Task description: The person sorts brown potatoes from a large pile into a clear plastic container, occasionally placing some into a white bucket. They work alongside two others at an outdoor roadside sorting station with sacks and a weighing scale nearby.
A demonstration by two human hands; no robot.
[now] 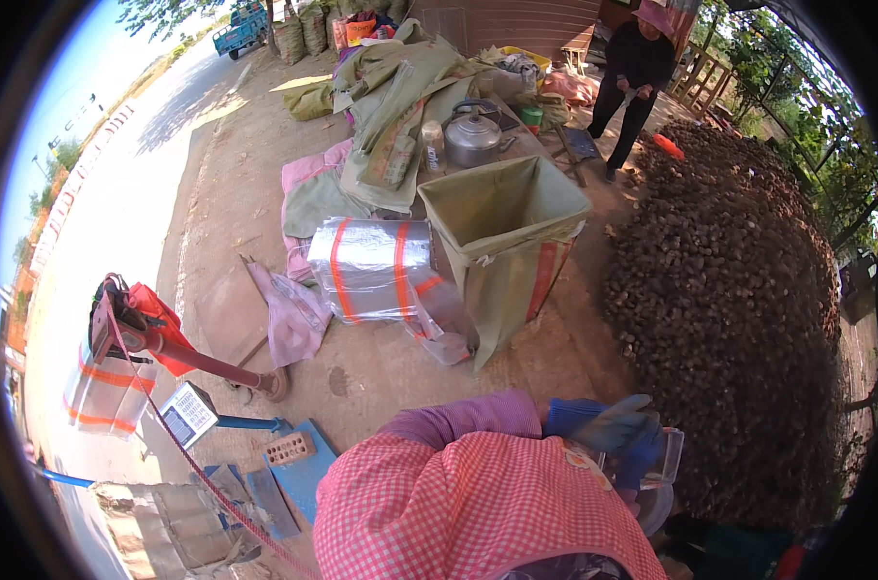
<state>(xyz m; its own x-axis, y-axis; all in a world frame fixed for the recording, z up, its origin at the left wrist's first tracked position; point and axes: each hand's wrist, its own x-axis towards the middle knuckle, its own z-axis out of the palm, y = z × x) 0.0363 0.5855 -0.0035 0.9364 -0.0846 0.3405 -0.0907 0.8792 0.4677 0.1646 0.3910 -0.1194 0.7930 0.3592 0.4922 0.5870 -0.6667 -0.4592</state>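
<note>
My left hand [614, 426], in a blue-grey work glove under a purple sleeve, reaches across to the right side. It lies over my right hand [638, 458], which is also in a blue glove and partly hidden. A clear plastic container [672, 455] is right beside the gloves, with a rounded clear plastic part [655, 510] below. The overlap and blur hide the fingers' grip. Just beyond the hands lies a large heap of small dark brown rounded pieces [722, 304]. A pink checked garment [468, 500] covers the front of my body.
An open-topped green woven sack [526, 279] stands ahead, near a roll of clear plastic with orange stripes [370, 268]. Behind are a metal kettle [473, 138] and piled sacks [403, 94]. A platform scale [283, 464] with a brick is at left. Another person [635, 69] stands beyond the heap.
</note>
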